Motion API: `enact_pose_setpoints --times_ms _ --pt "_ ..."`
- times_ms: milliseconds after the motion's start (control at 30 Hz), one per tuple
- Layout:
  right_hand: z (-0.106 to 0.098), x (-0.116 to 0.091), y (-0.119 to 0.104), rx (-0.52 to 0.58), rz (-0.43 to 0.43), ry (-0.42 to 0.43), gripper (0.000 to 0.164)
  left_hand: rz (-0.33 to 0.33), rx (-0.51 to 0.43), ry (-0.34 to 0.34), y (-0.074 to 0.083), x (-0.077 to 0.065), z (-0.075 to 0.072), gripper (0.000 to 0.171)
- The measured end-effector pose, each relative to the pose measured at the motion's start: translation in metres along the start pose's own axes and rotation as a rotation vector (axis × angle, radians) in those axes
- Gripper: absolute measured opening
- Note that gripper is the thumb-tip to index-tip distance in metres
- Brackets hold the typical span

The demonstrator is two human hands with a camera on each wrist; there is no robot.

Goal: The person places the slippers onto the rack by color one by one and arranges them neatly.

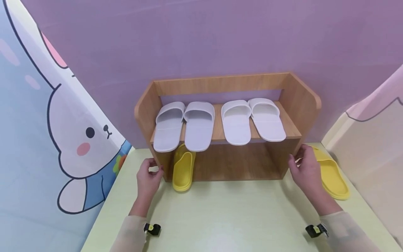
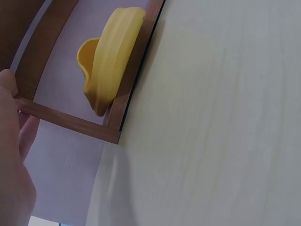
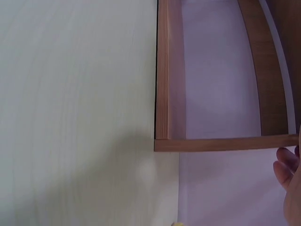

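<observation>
A small wooden shoe rack (image 1: 220, 85) stands against the purple wall. My left hand (image 1: 148, 179) pinches the front edge of its left side panel (image 2: 70, 120), low down, with the thumb on one face and fingers on the other. At the opposite side my right hand (image 1: 306, 171) grips the right side panel (image 3: 225, 144); its thumb is mostly cut off in the right wrist view. Two pairs of white slippers, one at left (image 1: 199, 129) and one at right (image 1: 237, 124), lie on the upper shelf. A yellow slipper (image 1: 183, 171) rests in the lower compartment's left end, toe inward.
Another yellow slipper (image 1: 332, 178) lies on the pale table (image 1: 220, 217), outside the rack beside my right hand. A cartoon rabbit cloth (image 1: 72, 140) covers the left wall. The purple wall (image 1: 220, 38) rises behind the rack, and a pale wall (image 1: 371, 150) bounds the right side.
</observation>
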State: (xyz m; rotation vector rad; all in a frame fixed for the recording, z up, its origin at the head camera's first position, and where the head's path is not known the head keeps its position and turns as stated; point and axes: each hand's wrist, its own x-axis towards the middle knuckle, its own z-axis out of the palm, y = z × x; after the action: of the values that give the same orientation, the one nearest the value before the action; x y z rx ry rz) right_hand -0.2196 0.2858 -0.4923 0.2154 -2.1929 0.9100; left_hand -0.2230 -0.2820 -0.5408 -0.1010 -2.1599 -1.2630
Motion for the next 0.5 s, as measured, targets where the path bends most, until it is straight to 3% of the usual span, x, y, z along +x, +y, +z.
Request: enact_pose_setpoints --times_ms 133,267,400,500 --pt "-0.008 -0.001 0.006 0.037 -0.012 -0.033 0.038 0.012 0.011 0.014 -0.001 -0.002 0.001 0.031" --pt "-0.023 -0.003 0.020 0.025 0.067 -0.037 0.033 0.002 0.008 0.011 -0.002 -0.003 0.001 0.031" --pt "-0.042 -0.004 0.039 -0.071 0.190 -0.051 0.046 -0.007 0.009 0.009 -0.001 -0.004 0.002 0.033" --pt "-0.054 -0.009 0.053 -0.137 0.240 -0.109 0.061 -0.003 0.029 0.018 0.000 -0.004 0.002 0.034"
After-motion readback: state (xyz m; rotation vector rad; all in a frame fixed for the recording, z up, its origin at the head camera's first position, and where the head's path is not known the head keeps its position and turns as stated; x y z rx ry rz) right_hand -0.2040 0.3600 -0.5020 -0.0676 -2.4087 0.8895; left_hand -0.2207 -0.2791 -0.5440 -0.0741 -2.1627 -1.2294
